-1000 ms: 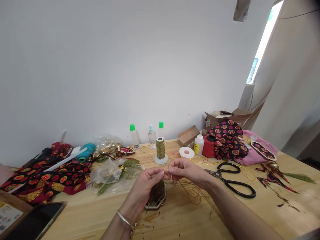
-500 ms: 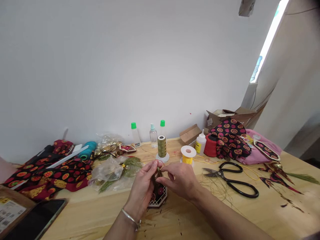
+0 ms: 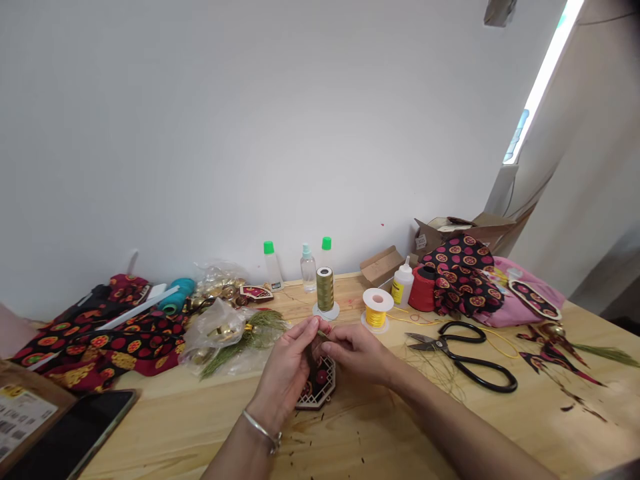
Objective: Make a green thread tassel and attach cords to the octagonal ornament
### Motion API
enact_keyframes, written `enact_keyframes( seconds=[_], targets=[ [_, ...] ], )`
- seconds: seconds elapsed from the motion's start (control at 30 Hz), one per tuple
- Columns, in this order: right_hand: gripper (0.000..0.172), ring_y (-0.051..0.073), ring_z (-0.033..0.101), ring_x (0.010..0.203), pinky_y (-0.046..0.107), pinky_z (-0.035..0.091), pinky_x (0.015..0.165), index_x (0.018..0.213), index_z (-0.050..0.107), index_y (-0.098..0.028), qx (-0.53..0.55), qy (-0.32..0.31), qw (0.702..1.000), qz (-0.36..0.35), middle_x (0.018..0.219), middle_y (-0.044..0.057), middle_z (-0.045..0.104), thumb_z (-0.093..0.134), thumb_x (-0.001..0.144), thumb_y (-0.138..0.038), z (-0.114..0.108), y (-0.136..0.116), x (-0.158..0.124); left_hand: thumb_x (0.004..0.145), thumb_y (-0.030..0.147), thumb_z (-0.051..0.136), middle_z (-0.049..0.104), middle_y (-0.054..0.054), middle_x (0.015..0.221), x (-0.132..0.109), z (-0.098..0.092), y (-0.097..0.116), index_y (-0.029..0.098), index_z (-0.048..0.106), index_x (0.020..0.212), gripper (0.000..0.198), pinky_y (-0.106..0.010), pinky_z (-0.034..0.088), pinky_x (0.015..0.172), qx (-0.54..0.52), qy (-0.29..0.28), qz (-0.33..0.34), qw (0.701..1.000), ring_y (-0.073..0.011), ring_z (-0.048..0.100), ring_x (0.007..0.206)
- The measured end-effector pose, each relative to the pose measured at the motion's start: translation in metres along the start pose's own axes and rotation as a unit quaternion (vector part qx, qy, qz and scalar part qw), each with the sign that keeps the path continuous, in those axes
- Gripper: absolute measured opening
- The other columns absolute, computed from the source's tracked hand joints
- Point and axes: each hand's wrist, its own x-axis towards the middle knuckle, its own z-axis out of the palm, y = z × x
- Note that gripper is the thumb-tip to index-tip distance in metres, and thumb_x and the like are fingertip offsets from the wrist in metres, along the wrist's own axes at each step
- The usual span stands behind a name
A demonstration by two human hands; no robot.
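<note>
While both hands are brought together just in front of the olive thread spool [image 3: 325,290], a thin olive strand [image 3: 321,332] is pinched in the grip of the left hand [image 3: 287,367], thumb and forefinger pressed shut on it. The grip of the right hand [image 3: 356,353] is clenched against the same spot, though whether the strand or the piece below is nipped cannot be told. A latticed ornament [image 3: 320,390] with dark patterned fabric inside is stood on the tabletop [image 3: 380,433] between the two hands, nearer the person than the spool, its upper part hidden by the fingers. A metal bangle [image 3: 263,432] is worn on the left wrist. To the right of the spool a yellow cord reel [image 3: 377,308] is set, then a glue bottle [image 3: 402,285] and a red spool [image 3: 423,291]; black scissors [image 3: 463,355] are laid further right. To the left of the spool a clear plastic bag [image 3: 220,337] is seen, with red patterned cloth [image 3: 100,343] beyond it.
</note>
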Motion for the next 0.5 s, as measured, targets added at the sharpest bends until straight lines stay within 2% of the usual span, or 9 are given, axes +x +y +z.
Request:
enact_keyframes(
  seconds=[0.1,0.2,0.4,0.5],
  targets=[
    [0.022,0.01,0.048,0.059,0.019,0.034,0.054,0.069,0.06,-0.015,-0.09,-0.004,0.996,-0.016,0.066,0.0,0.057,0.042,0.08,-0.022,0.002,0.006,-0.0025,0.068,0.016,0.063,0.064,-0.003,0.065,0.0004,-0.0041,-0.0008,0.01,0.064,0.069,0.006,-0.017,0.046,0.049,-0.015,0.01,-0.005,1.0,-0.0088,0.056,0.055],
    [0.023,0.01,0.049,0.062,0.019,0.034,0.056,0.072,0.057,-0.017,-0.164,-0.012,0.986,-0.016,0.069,0.0,0.057,0.039,0.083,-0.023,0.0045,0.0099,-0.004,0.072,0.013,0.058,0.064,-0.003,0.064,0.0013,-0.0069,-0.0017,0.01,0.064,0.069,0.007,-0.018,0.048,0.049,-0.035,0.021,-0.009,0.999,-0.0094,0.057,0.055],
    [0.022,0.01,0.046,0.057,0.018,0.03,0.051,0.068,0.054,-0.017,-0.243,-0.042,0.969,-0.022,0.065,0.0,0.057,0.039,0.083,-0.024,0.0066,0.0034,-0.0061,0.076,0.002,0.048,0.066,-0.003,0.066,0.0063,-0.0081,0.0003,0.01,0.064,0.071,0.019,-0.017,0.051,0.059,-0.102,0.128,-0.011,0.986,-0.0092,0.062,0.061],
    [0.016,0.009,0.047,0.057,0.018,0.03,0.051,0.069,0.055,-0.017,-0.247,-0.058,0.966,-0.039,0.064,-0.001,0.057,0.045,0.08,-0.021,0.0068,0.0034,-0.0074,0.077,0.002,0.047,0.066,-0.004,0.068,0.0074,-0.0096,0.0018,0.011,0.063,0.072,0.018,-0.019,0.052,0.06,-0.12,0.143,-0.016,0.982,-0.0103,0.063,0.063]
  ],
)
